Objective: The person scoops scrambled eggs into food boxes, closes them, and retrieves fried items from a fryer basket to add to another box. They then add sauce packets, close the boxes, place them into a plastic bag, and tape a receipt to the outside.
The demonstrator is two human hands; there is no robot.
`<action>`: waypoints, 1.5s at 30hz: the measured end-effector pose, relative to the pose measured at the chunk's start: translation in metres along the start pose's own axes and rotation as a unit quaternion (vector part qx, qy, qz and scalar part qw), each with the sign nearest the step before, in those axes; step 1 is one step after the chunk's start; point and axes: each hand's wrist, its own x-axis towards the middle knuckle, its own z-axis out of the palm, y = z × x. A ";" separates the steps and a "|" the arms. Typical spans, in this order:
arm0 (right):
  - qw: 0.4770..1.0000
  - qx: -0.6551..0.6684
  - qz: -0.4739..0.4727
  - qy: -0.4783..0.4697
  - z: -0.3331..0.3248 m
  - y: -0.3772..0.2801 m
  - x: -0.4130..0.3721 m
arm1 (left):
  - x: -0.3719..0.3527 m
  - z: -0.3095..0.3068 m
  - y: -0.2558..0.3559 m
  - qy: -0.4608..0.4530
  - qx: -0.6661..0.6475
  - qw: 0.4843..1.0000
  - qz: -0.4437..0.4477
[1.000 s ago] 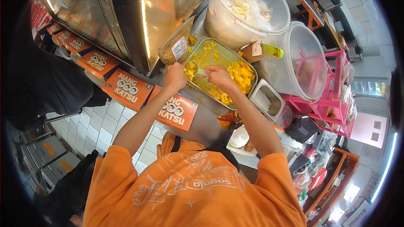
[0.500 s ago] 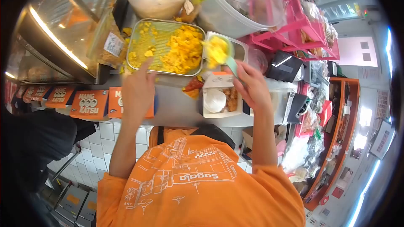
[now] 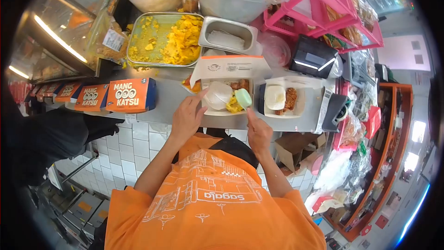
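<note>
My right hand (image 3: 259, 131) grips the handle of a pale green serving spoon (image 3: 243, 97), its bowl tipped down in an open takeaway box (image 3: 221, 112). Yellow scrambled egg (image 3: 233, 106) lies under and beside the spoon. White rice (image 3: 218, 96) fills the box's left side, with brown fried pieces (image 3: 240, 84) at the back right. At the box's left edge, my left hand (image 3: 187, 118) holds the rim between thumb and fingers. A metal tray (image 3: 143, 62) behind it carries more egg, mostly on its right side.
Right of the work, a second open box (image 3: 300, 111) holds rice and fried pieces. Closed orange boxes (image 3: 132, 95) line the counter's left. Behind stand a small steel pan (image 3: 252, 32), plastic tubs (image 3: 208, 0), a pink rack (image 3: 319, 7) and a black device (image 3: 314, 55).
My right hand has brought the egg-filled spoon down from beside the tray into a box. My left hand has moved right, from the tray's front to the box edge. The view has shifted.
</note>
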 end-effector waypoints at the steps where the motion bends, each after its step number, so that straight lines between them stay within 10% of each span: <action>1: 1.000 0.007 -0.011 0.001 -0.008 -0.010 0.004 | -0.003 -0.018 0.002 0.003 -0.043 0.999 -0.015; 3: 0.961 0.232 0.146 0.032 -0.035 -0.044 0.026 | 0.000 -0.074 -0.007 0.021 -0.080 0.991 -0.102; 9: 0.984 0.148 -0.054 -0.082 -0.040 -0.179 0.192 | 0.104 -0.198 -0.121 0.123 0.176 0.976 -0.043; 15: 0.959 -0.139 -0.162 -0.187 0.057 -0.254 0.265 | 0.173 -0.191 -0.191 -0.026 0.310 0.945 -0.104; 18: 0.931 -0.129 -0.153 -0.306 0.097 -0.243 0.251 | 0.177 -0.184 -0.199 -0.031 0.277 0.957 -0.084; 30: 0.975 0.110 -0.004 -0.195 0.158 -0.297 0.287 | 0.183 -0.195 -0.191 -0.031 0.190 0.970 -0.145; 33: 0.938 0.166 0.075 -0.293 0.174 -0.302 0.310 | 0.184 -0.197 -0.205 -0.050 0.204 0.969 -0.131; 38: 0.729 0.492 0.354 -0.320 0.183 -0.247 0.305 | 0.182 -0.190 -0.225 -0.056 0.203 0.973 -0.094; 45: 0.668 0.544 0.389 -0.327 0.169 -0.236 0.297 | 0.174 -0.201 -0.218 -0.095 0.197 0.972 -0.090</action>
